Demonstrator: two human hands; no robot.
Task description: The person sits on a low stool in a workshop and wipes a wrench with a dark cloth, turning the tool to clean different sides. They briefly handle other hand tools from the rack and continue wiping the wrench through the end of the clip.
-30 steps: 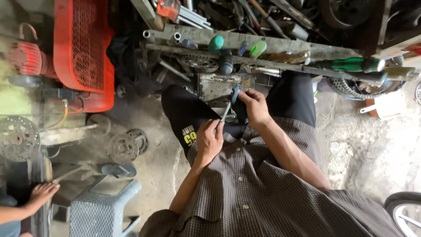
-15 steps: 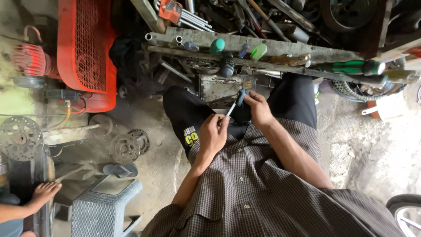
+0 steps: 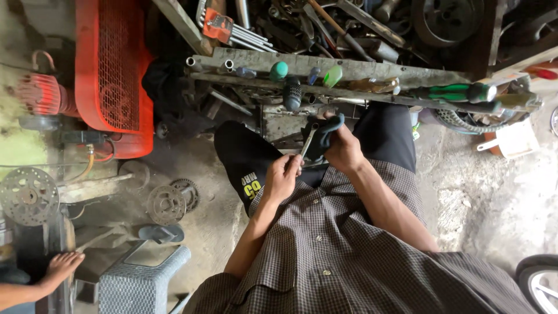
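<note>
Over my lap, my left hand (image 3: 283, 176) grips the lower end of a slim metal wrench (image 3: 308, 139) that slants up to the right. My right hand (image 3: 343, 150) is closed around a dark part (image 3: 322, 135) wrapped in blue-grey material, and the wrench's upper end meets that part. I sit in black trousers and a checked shirt. Both hands are just below a worn wooden rack (image 3: 349, 72) that holds screwdrivers with green, blue and black handles.
A red mesh-guarded machine (image 3: 110, 70) stands at the left. Sprockets and discs (image 3: 165, 203) lie on the concrete floor beside a grey woven stool (image 3: 139, 282). Another person's foot (image 3: 61, 267) shows at bottom left. A tyre (image 3: 537, 282) sits at bottom right.
My two hands stay together on the wrench and the part, with only slight turning. The view has shifted a little.
</note>
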